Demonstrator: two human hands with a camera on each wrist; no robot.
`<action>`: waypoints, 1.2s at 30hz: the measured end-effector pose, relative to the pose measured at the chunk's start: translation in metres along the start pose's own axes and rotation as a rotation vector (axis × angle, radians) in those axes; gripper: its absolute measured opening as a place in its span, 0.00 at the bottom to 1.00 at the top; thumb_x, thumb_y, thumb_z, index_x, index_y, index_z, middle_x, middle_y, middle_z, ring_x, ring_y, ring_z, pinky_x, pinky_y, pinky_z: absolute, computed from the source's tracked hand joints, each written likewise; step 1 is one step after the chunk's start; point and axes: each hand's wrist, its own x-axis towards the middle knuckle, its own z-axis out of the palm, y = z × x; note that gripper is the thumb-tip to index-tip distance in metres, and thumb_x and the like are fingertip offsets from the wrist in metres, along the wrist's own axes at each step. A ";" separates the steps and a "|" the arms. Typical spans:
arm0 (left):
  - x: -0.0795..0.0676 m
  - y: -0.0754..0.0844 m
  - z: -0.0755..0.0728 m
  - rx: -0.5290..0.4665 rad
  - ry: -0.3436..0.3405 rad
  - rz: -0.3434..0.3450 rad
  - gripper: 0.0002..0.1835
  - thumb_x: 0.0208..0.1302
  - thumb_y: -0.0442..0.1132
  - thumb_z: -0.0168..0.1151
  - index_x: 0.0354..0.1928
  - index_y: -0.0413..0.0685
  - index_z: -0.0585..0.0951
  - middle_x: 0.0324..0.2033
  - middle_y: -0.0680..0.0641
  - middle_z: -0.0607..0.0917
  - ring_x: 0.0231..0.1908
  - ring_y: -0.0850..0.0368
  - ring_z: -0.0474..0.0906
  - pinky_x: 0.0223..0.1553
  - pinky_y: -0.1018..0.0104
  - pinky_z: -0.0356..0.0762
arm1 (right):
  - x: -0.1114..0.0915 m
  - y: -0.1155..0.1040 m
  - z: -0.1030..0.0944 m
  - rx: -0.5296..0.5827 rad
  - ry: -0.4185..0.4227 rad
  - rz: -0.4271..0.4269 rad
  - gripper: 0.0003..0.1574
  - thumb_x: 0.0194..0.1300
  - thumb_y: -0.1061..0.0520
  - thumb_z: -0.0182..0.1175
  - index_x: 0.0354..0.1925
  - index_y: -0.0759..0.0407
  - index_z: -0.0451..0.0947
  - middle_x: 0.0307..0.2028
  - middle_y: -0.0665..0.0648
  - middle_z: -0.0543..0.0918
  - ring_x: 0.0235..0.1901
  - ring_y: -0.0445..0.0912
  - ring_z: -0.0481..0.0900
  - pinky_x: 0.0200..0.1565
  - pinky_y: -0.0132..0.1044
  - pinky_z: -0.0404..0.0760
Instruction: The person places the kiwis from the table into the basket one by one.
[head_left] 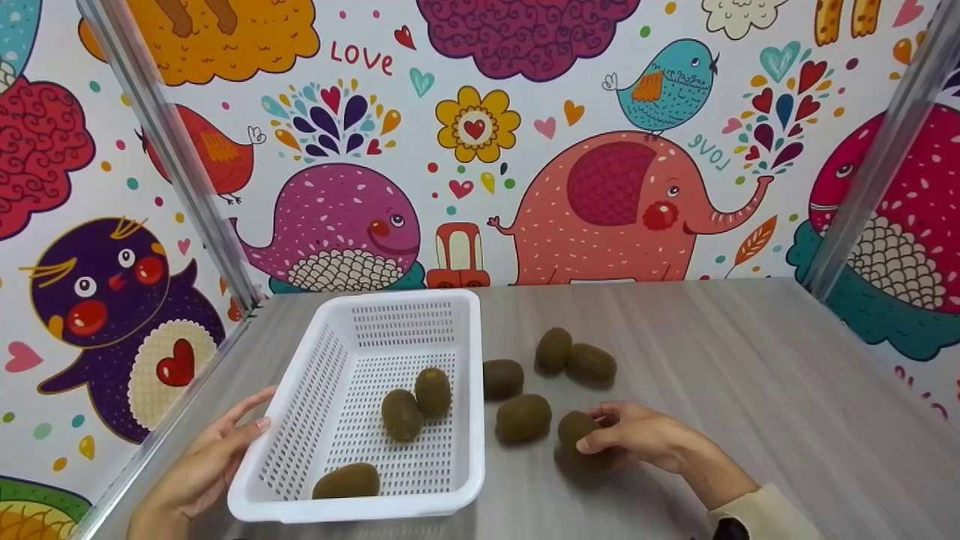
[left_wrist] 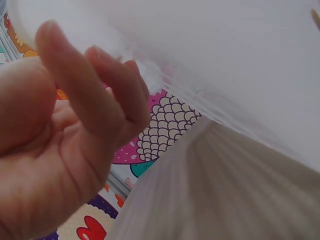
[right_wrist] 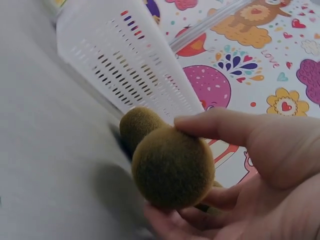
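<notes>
My right hand (head_left: pixel 637 436) pinches a brown fuzzy kiwi (head_left: pixel 576 429) between thumb and fingers, to the right of the basket; its shadow shows on the table just below. In the right wrist view the held kiwi (right_wrist: pixel 172 167) overlaps another kiwi (right_wrist: pixel 137 126) behind it. At the left side of a white plastic basket (head_left: pixel 474 420), my left hand (head_left: pixel 206 465) holds the rim, and its bent fingers (left_wrist: pixel 87 95) show against the basket's outside in the left wrist view. Two kiwis (head_left: pixel 402 415) lie together inside, with one more kiwi (head_left: pixel 347 481) at the near end.
On the grey table (head_left: pixel 697 352), a kiwi (head_left: pixel 523 418) and another kiwi (head_left: pixel 504 379) lie close to the basket's right side. Farther back, two kiwis (head_left: pixel 591 364) touch. A cartoon-printed wall (head_left: pixel 465 195) with metal posts (head_left: pixel 187 172) encloses the table's back and sides.
</notes>
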 end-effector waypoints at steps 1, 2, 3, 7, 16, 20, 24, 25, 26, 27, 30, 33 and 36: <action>0.000 0.000 0.000 0.002 0.002 0.000 0.25 0.82 0.38 0.36 0.63 0.85 0.69 0.55 0.59 0.85 0.55 0.57 0.83 0.55 0.53 0.84 | 0.001 0.000 0.000 0.033 -0.011 -0.002 0.47 0.58 0.57 0.69 0.68 0.75 0.59 0.55 0.64 0.73 0.48 0.49 0.78 0.48 0.42 0.85; 0.000 0.000 0.000 0.004 0.004 0.000 0.25 0.82 0.38 0.36 0.63 0.85 0.69 0.55 0.59 0.85 0.55 0.57 0.83 0.55 0.53 0.84 | 0.001 0.000 -0.001 0.064 -0.020 -0.003 0.48 0.59 0.58 0.69 0.69 0.75 0.58 0.55 0.63 0.72 0.48 0.48 0.78 0.49 0.42 0.86; 0.000 0.000 0.000 0.007 0.005 -0.002 0.25 0.82 0.38 0.36 0.63 0.86 0.69 0.55 0.59 0.85 0.55 0.57 0.83 0.55 0.53 0.84 | 0.002 0.000 -0.001 0.095 -0.028 -0.004 0.49 0.59 0.57 0.69 0.69 0.75 0.57 0.55 0.63 0.73 0.48 0.48 0.78 0.49 0.42 0.86; 0.000 0.001 0.000 0.023 0.023 -0.011 0.25 0.82 0.39 0.37 0.62 0.86 0.69 0.54 0.60 0.85 0.55 0.57 0.83 0.55 0.53 0.84 | 0.004 0.000 -0.003 0.192 -0.059 -0.016 0.50 0.62 0.57 0.67 0.71 0.73 0.52 0.52 0.58 0.76 0.46 0.46 0.79 0.45 0.42 0.87; 0.000 0.002 0.002 0.020 0.013 -0.001 0.25 0.82 0.39 0.36 0.63 0.85 0.69 0.55 0.59 0.85 0.55 0.56 0.83 0.55 0.53 0.84 | 0.001 -0.005 0.001 0.325 -0.149 -0.077 0.39 0.67 0.57 0.62 0.67 0.72 0.58 0.49 0.54 0.83 0.48 0.42 0.83 0.51 0.36 0.84; 0.000 0.001 0.002 0.009 0.002 0.013 0.26 0.82 0.38 0.36 0.63 0.84 0.69 0.55 0.58 0.85 0.55 0.56 0.83 0.55 0.53 0.84 | 0.000 -0.009 0.005 0.373 -0.200 -0.109 0.29 0.69 0.58 0.60 0.62 0.68 0.64 0.49 0.54 0.83 0.49 0.43 0.83 0.52 0.36 0.84; 0.000 0.002 0.002 -0.001 -0.010 0.023 0.26 0.82 0.37 0.35 0.64 0.83 0.69 0.55 0.58 0.85 0.55 0.56 0.84 0.55 0.53 0.84 | 0.000 -0.014 0.009 0.400 -0.238 -0.122 0.23 0.71 0.58 0.57 0.60 0.66 0.68 0.48 0.53 0.83 0.48 0.43 0.83 0.51 0.37 0.84; 0.000 0.002 0.002 -0.002 -0.012 0.024 0.26 0.82 0.37 0.35 0.64 0.83 0.69 0.55 0.57 0.85 0.55 0.56 0.84 0.55 0.53 0.84 | 0.000 -0.016 0.010 0.406 -0.244 -0.125 0.21 0.72 0.58 0.57 0.59 0.65 0.69 0.48 0.52 0.83 0.48 0.43 0.83 0.51 0.36 0.84; 0.001 0.002 0.002 -0.001 -0.012 0.025 0.25 0.82 0.37 0.35 0.64 0.83 0.69 0.55 0.57 0.85 0.55 0.56 0.83 0.55 0.53 0.84 | 0.001 -0.017 0.011 0.412 -0.249 -0.125 0.20 0.72 0.58 0.56 0.59 0.65 0.70 0.48 0.51 0.83 0.47 0.43 0.83 0.51 0.36 0.84; 0.001 0.003 0.002 -0.003 -0.010 0.024 0.25 0.82 0.38 0.35 0.64 0.83 0.69 0.55 0.57 0.85 0.55 0.55 0.83 0.55 0.53 0.84 | 0.001 -0.019 0.012 0.419 -0.250 -0.126 0.19 0.72 0.58 0.56 0.58 0.64 0.70 0.47 0.51 0.83 0.47 0.42 0.82 0.51 0.36 0.84; 0.001 0.002 0.003 0.003 -0.004 0.023 0.25 0.82 0.38 0.36 0.64 0.83 0.69 0.55 0.57 0.85 0.55 0.55 0.83 0.56 0.53 0.84 | 0.002 -0.023 0.016 0.427 -0.252 -0.135 0.18 0.73 0.57 0.56 0.57 0.62 0.72 0.46 0.50 0.83 0.46 0.42 0.82 0.50 0.35 0.84; 0.000 0.002 0.002 0.006 -0.006 0.024 0.25 0.82 0.38 0.35 0.64 0.83 0.69 0.56 0.58 0.84 0.56 0.55 0.83 0.56 0.53 0.83 | 0.004 -0.027 0.020 0.424 -0.253 -0.143 0.19 0.73 0.57 0.56 0.59 0.62 0.73 0.47 0.50 0.83 0.46 0.42 0.83 0.50 0.35 0.84; -0.001 0.001 0.002 0.005 -0.011 0.026 0.25 0.82 0.38 0.35 0.64 0.83 0.68 0.57 0.58 0.84 0.57 0.55 0.83 0.57 0.53 0.83 | 0.006 -0.032 0.024 0.416 -0.245 -0.142 0.20 0.73 0.56 0.57 0.59 0.63 0.73 0.48 0.51 0.83 0.48 0.43 0.82 0.51 0.35 0.84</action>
